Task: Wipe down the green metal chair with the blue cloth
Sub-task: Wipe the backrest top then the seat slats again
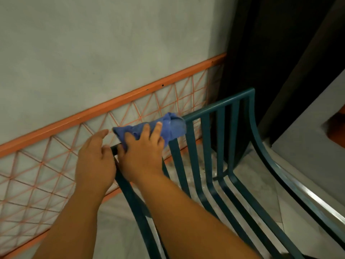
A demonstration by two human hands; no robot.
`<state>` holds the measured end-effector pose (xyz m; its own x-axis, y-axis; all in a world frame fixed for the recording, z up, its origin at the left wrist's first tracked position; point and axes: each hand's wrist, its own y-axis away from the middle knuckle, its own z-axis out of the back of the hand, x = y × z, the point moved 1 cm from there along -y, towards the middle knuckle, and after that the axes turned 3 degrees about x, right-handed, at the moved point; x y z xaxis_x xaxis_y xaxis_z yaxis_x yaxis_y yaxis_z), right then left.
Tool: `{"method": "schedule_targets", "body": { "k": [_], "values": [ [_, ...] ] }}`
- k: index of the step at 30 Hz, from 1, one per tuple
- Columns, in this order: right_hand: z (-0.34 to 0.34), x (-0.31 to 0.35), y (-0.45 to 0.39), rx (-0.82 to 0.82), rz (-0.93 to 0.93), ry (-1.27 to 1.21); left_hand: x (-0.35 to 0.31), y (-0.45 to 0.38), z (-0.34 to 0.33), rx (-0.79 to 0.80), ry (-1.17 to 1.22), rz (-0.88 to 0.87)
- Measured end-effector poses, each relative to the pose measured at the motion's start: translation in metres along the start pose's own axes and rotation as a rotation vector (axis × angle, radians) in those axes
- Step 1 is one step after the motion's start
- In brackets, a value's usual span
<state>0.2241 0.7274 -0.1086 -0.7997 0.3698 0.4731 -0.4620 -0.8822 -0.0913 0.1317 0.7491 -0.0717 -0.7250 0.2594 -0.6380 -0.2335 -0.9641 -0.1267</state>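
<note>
The green metal chair [220, 128] with vertical slats fills the lower right, its top rail running from centre up to the right. My right hand [143, 148] presses the crumpled blue cloth [171, 128] onto the left part of that top rail, fingers over the cloth. Just left of it, my left hand [95, 157] rests at the chair's top left corner, its fingers loosely curled by the frame; whether it grips the post is unclear.
A grey wall [93, 53] stands right behind the chair, with an orange rail [130, 98] and an orange wire grid [46, 171] below it. A dark doorway or panel [270, 53] rises at the right. Pale tiled floor [252, 184] shows through the slats.
</note>
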Motion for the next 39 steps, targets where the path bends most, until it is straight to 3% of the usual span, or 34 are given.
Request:
{"method": "schedule_targets", "body": {
  "k": [4, 7, 9, 11, 14, 19, 22, 24, 30, 36, 39],
  "values": [
    [-0.01, 0.012, 0.013, 0.05, 0.274, 0.003, 0.008, -0.001, 0.01, -0.009, 0.075, 0.057],
    [-0.004, -0.015, 0.002, -0.064, 0.442, -0.034, 0.015, 0.002, 0.018, 0.008, 0.081, 0.042],
    [0.0, -0.035, -0.007, -0.165, 0.389, -0.007, 0.021, 0.006, 0.026, 0.042, 0.11, 0.031],
    [0.003, -0.041, -0.011, -0.238, 0.203, -0.023, 0.03, 0.01, 0.034, 0.071, 0.148, 0.033],
    [-0.005, -0.017, -0.004, -0.293, 0.073, -0.081, 0.042, 0.011, 0.044, 0.078, 0.175, 0.048],
    [-0.047, 0.038, 0.024, -0.298, 0.331, -0.043, 0.057, 0.008, 0.052, 0.105, 0.227, 0.052],
    [-0.066, 0.041, 0.032, -0.29, 0.544, -0.044, 0.062, 0.011, 0.053, 0.133, 0.236, 0.035],
    [-0.072, 0.03, 0.03, -0.326, 0.583, -0.103, 0.065, 0.011, 0.052, 0.144, 0.237, 0.024],
    [-0.117, -0.008, 0.065, -0.123, 0.363, -0.103, 0.086, 0.024, 0.042, 0.194, 0.249, 0.008],
    [-0.121, -0.013, 0.099, -0.014, -0.141, -0.462, 0.1, 0.043, 0.034, 0.22, 0.207, 0.02],
    [-0.094, 0.014, 0.06, -0.069, -0.236, -0.669, 0.101, 0.047, 0.032, 0.222, 0.227, 0.02]
  ]
}}
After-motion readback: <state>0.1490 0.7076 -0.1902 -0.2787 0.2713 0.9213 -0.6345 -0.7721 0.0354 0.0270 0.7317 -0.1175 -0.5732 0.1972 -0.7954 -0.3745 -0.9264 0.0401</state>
